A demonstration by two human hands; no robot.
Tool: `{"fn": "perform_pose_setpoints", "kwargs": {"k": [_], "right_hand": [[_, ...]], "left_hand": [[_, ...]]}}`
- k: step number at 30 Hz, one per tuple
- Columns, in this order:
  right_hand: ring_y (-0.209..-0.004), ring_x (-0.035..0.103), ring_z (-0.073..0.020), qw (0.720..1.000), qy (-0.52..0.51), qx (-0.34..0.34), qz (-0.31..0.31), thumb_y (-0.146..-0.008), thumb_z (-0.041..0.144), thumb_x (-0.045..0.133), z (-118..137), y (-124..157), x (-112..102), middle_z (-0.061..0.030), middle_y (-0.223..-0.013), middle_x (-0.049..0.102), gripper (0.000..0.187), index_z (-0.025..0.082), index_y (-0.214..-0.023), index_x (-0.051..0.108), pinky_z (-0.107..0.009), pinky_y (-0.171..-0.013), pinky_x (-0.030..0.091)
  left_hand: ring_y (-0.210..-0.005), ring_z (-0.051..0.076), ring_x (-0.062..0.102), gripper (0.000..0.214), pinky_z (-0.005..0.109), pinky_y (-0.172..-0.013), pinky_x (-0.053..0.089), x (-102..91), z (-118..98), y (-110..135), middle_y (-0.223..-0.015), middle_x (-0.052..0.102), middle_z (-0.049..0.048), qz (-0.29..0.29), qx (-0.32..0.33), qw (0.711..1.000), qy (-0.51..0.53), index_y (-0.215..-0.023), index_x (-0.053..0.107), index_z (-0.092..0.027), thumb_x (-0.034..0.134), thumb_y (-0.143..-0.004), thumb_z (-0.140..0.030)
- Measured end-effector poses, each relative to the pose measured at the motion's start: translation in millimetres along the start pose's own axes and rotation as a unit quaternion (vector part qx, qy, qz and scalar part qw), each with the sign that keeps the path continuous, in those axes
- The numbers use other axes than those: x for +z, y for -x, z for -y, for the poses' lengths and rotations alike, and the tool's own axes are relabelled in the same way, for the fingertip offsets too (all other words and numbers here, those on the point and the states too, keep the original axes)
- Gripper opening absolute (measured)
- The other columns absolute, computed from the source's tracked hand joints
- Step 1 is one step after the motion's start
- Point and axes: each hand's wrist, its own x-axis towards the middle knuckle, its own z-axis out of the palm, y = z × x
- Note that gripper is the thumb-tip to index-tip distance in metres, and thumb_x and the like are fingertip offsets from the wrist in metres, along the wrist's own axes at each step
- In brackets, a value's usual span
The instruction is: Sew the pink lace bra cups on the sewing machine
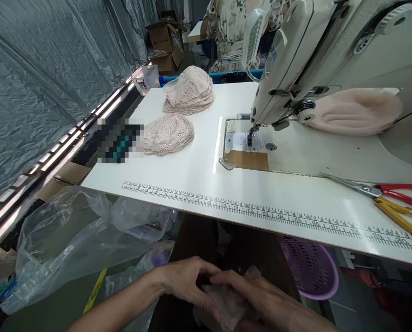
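Note:
Low in the view, over my lap and below the table edge, my left hand (190, 281) and my right hand (257, 295) come together. Between them is a crumpled, pale, thin translucent piece (223, 297); whether it is plastic or fabric I cannot tell. Fingers of both hands curl around it, and the right fingers cross over its top. Part of it is hidden beneath the hands. On the white sewing table (164, 173), two stacks of pale pink lace cups, a nearer stack (169, 133) and a farther stack (189, 90), lie left of the sewing machine (282, 69).
Scissors (368, 189) with red and yellow handles lie at the table's right. A smooth pink padded cup pile (358, 110) sits under the machine arm. A purple basket (311, 267) stands below. Clear plastic bags (71, 240) hang left. Another person (233, 32) is beyond the table.

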Motion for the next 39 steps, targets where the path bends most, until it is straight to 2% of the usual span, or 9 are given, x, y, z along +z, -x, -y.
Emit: {"fn": "perform_pose_setpoints", "kwargs": {"k": [3,6,8,10,13,20,26,32,39], "right_hand": [[-0.099,0.061,-0.0211,0.999,0.023,0.034,0.006,-0.075,0.008,0.056,-1,2,-4,-0.0012,-0.106,0.065,0.064,0.037,-0.132,0.051,-0.029,-0.086,0.045],[-0.096,0.06,-0.0207,0.997,0.012,0.07,-0.014,-0.078,0.013,0.057,-8,0,-4,0.0007,-0.101,0.063,0.059,0.041,-0.129,0.05,-0.028,-0.083,0.046],[-0.096,0.06,-0.0211,0.996,0.0,0.081,-0.036,-0.08,0.018,0.058,-15,-2,-2,0.0009,-0.103,0.063,0.055,0.042,-0.128,0.049,-0.029,-0.083,0.046],[-0.098,0.059,-0.0218,0.995,-0.007,0.08,-0.056,-0.08,0.022,0.06,-21,-5,0,0.0,-0.105,0.063,0.051,0.04,-0.127,0.051,-0.03,-0.085,0.046],[-0.094,0.059,-0.0215,0.994,-0.009,0.089,-0.061,-0.08,0.025,0.062,-23,-6,-1,-0.0009,-0.101,0.063,0.049,0.039,-0.126,0.053,-0.029,-0.083,0.046],[-0.092,0.058,-0.0221,0.989,-0.016,0.141,-0.036,-0.069,0.025,0.071,-17,-3,-3,0.0009,-0.099,0.061,0.053,0.04,-0.117,0.058,-0.027,-0.079,0.045],[-0.082,0.055,-0.0184,0.99,-0.008,0.133,-0.045,-0.072,0.02,0.062,-23,-7,2,0.0011,-0.085,0.058,0.025,0.028,-0.095,0.064,-0.023,-0.069,0.042],[-0.059,0.041,-0.008,0.993,-0.084,0.077,0.001,-0.07,0.01,0.057,-17,-11,-6,0.0064,-0.066,0.051,0.018,0.02,-0.084,0.064,-0.016,-0.05,0.03],[-0.073,0.055,-0.0139,0.996,-0.067,0.058,-0.005,-0.075,0.016,0.062,-22,-10,-8,0.0024,-0.078,0.061,0.013,0.021,-0.085,0.068,-0.019,-0.062,0.041]], "left_hand": [[-0.077,0.015,0.054,0.045,0.025,-0.075,0.042,4.0,-1,-1,-0.076,0.059,-0.0015,-0.023,-0.023,0.998,0.05,-0.086,0.074,-0.018,0.084,-0.058,-0.051],[-0.073,0.012,0.05,0.04,0.021,-0.067,0.039,5.1,0,6,-0.077,0.056,-0.0011,-0.074,0.018,0.996,0.047,-0.074,0.072,-0.015,0.086,-0.056,-0.048],[-0.074,0.013,0.051,0.042,0.021,-0.067,0.039,6.1,0,9,-0.08,0.058,-0.0006,-0.079,0.034,0.996,0.032,-0.078,0.072,-0.015,0.088,-0.053,-0.045],[-0.069,0.012,0.05,0.042,0.02,-0.063,0.038,8.0,0,11,-0.073,0.057,-0.0024,-0.083,0.011,0.996,0.009,-0.081,0.073,-0.015,0.088,-0.053,-0.042],[-0.057,0.009,0.043,0.03,0.018,-0.053,0.032,11.7,0,9,-0.057,0.05,-0.0055,-0.128,-0.041,0.991,-0.013,-0.072,0.071,-0.013,0.084,-0.058,-0.037],[-0.054,0.007,0.037,0.032,0.017,-0.048,0.026,15.2,-1,7,-0.051,0.045,-0.0068,-0.22,-0.085,0.972,0.0,-0.051,0.061,-0.012,0.087,-0.046,-0.03],[-0.051,0.006,0.036,0.039,0.017,-0.046,0.026,13.7,0,12,-0.05,0.044,-0.0069,-0.198,-0.1,0.975,0.028,-0.051,0.059,-0.012,0.088,-0.045,-0.037],[-0.056,0.009,0.049,0.034,0.019,-0.055,0.038,12.9,-15,17,-0.06,0.06,-0.0017,-0.142,-0.073,0.985,0.066,-0.079,0.075,-0.013,0.084,-0.058,-0.039],[-0.047,0.007,0.043,0.036,0.019,-0.047,0.031,15.9,-15,12,-0.049,0.056,-0.0018,-0.19,-0.08,0.978,0.033,-0.062,0.073,-0.013,0.085,-0.054,-0.046]]}}
